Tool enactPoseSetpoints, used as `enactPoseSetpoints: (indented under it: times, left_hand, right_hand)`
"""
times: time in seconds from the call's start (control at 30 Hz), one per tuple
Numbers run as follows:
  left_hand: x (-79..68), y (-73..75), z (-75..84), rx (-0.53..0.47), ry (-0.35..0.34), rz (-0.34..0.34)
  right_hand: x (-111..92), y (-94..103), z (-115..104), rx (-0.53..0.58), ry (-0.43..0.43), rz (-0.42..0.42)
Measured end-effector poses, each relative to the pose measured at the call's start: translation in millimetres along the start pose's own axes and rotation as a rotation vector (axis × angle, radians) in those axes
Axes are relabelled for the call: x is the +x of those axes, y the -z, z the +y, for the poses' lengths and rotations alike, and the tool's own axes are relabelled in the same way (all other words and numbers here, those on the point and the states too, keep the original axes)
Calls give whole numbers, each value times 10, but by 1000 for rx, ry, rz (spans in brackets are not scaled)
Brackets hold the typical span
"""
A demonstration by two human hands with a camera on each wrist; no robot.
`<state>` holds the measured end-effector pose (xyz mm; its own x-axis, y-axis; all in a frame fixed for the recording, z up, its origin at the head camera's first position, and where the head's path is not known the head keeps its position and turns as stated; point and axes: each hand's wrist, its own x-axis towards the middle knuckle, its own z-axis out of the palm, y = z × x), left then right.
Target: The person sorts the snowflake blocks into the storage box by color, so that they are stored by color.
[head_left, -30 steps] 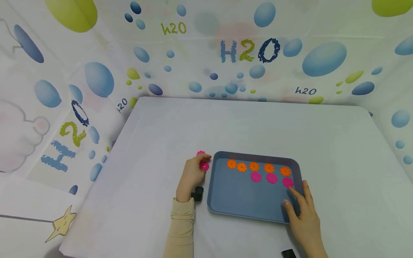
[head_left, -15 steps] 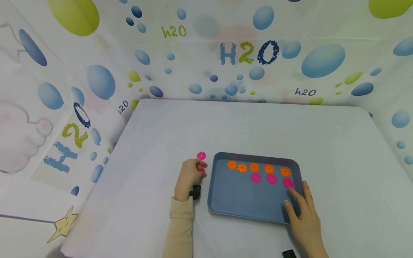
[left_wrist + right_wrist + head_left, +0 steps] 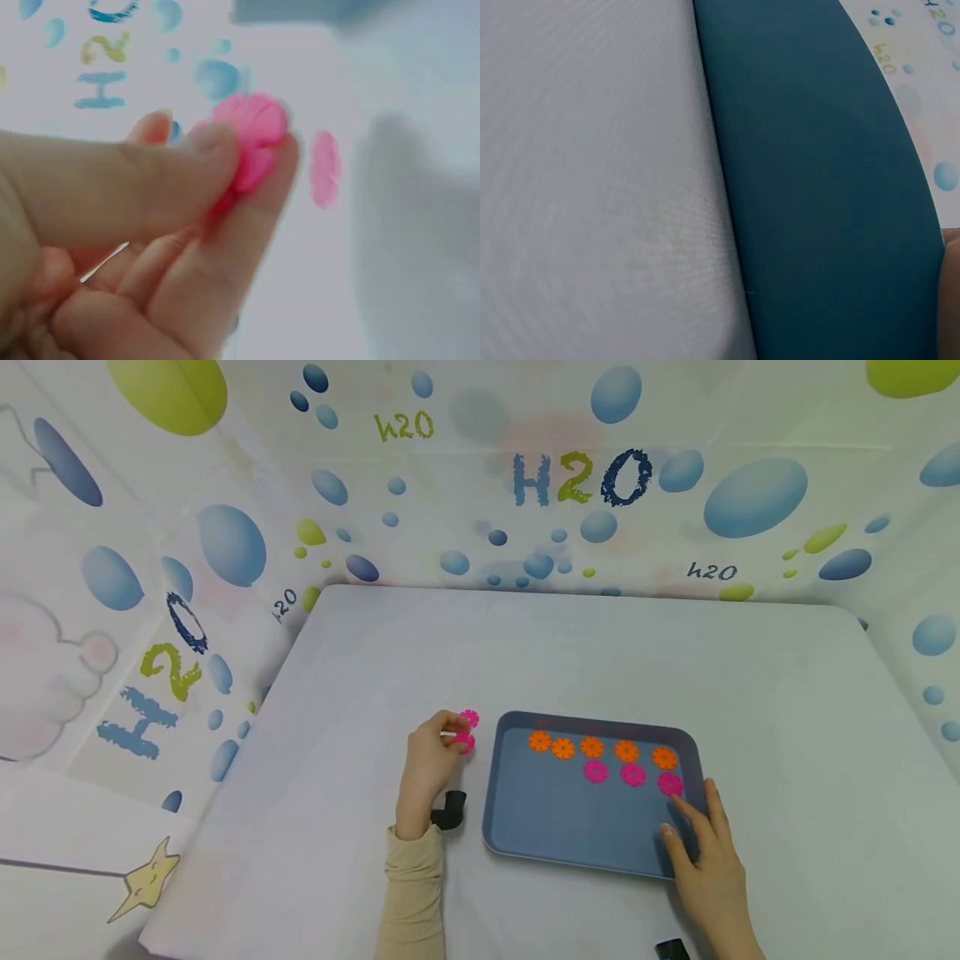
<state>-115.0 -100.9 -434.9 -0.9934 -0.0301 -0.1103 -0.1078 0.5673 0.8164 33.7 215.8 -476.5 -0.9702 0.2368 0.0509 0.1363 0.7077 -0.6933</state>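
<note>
My left hand [image 3: 431, 760] pinches a pink flower-shaped disc [image 3: 259, 135] between thumb and finger, left of the tray. Just beyond it on the table lies a second pink flower disc [image 3: 469, 718], which shows edge-on in the left wrist view. My right hand [image 3: 708, 868] rests at the right rim of the blue-grey tray [image 3: 555, 827], its index fingertip at a pink flower disc [image 3: 670, 784]. Inside the tray, several orange flower discs [image 3: 592, 747] form a row along the far side, with three pink ones below them at the right.
A white table [image 3: 337, 693] extends around the tray. Behind it hangs a white backdrop [image 3: 465, 460] printed with blue and green drops. Black wrist cameras [image 3: 450, 811] sit by both wrists. The tray's outer wall [image 3: 825, 180] fills much of the right wrist view.
My left hand has shifted slightly left, away from the tray, and the pink disc at its fingers now shows more clearly. The right hand and the tray's discs stay put.
</note>
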Motion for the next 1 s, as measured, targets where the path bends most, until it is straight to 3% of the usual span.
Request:
enactPoseSetpoints:
  times: [0.2, 0.27, 0.47, 0.63, 0.77, 1.0]
  left_hand:
    - [22, -90, 254, -130, -88, -36]
    - [36, -162, 329, -137, -119, -87]
    - [68, -429, 493, -184, -68, -296]
    - [75, -607, 552, -161, -51, -401]
    - [63, -691, 538, -120, -20, -448]
    - [29, -714, 510, 86, -20, -540]
  right_hand:
    - [3, 6, -5, -3, -14, 6]
    - [4, 3, -2, 0, -17, 7]
    - [2, -7, 13, 7, -8, -1]
    - [7, -7, -2, 10, -7, 2]
    - [13, -6, -4, 10, -11, 3]
    - [21, 5, 18, 18, 8, 12]
